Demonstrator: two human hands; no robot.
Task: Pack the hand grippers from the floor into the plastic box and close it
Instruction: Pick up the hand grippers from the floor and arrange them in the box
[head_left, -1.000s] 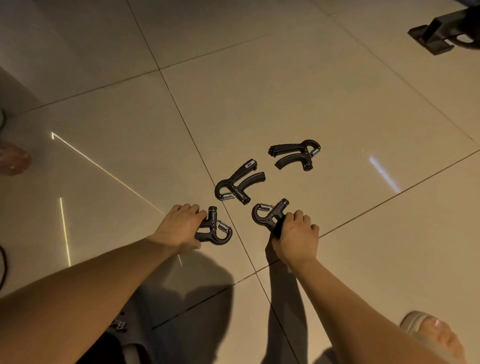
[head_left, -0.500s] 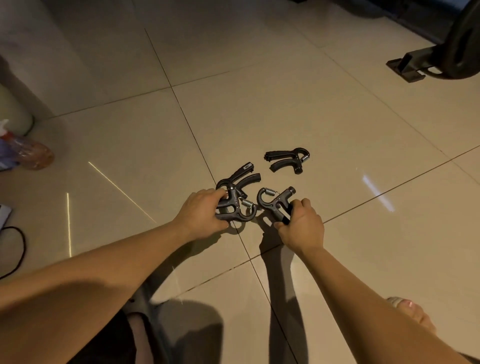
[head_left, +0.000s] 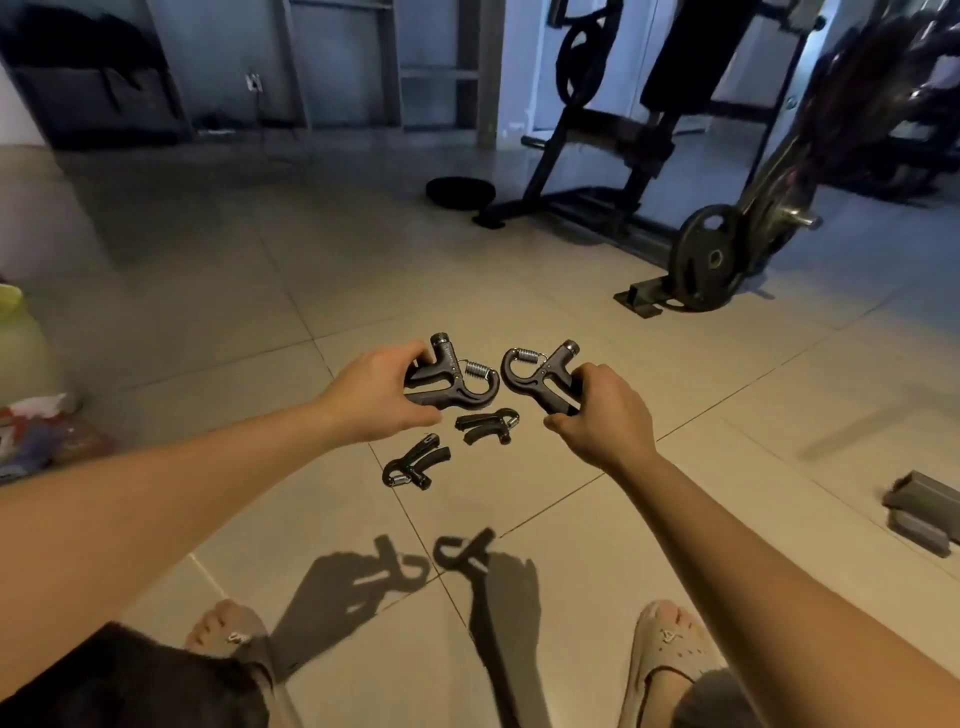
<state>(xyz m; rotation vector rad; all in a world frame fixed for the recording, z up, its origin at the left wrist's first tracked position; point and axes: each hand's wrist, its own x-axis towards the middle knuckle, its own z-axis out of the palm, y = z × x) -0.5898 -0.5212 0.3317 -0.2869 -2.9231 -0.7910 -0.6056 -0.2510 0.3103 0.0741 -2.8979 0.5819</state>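
Both my hands are raised above the tiled floor, each holding a black hand gripper with a metal spring. My left hand grips one hand gripper by its handles, spring pointing right. My right hand holds another hand gripper, spring pointing left. Two more hand grippers lie on the floor below: one between my hands, the other nearer me to the left. A grey plastic box sits on the floor at the far right edge, partly cut off.
Gym machines and a weight plate on a stand fill the back right. A black disc lies on the floor behind. A pale bottle and a bag sit at the left. My slippered feet are near.
Both hands have lifted their hand grippers off the floor. The camera has tilted up, bringing the gym equipment and the grey box into view. Two grippers stay on the floor.
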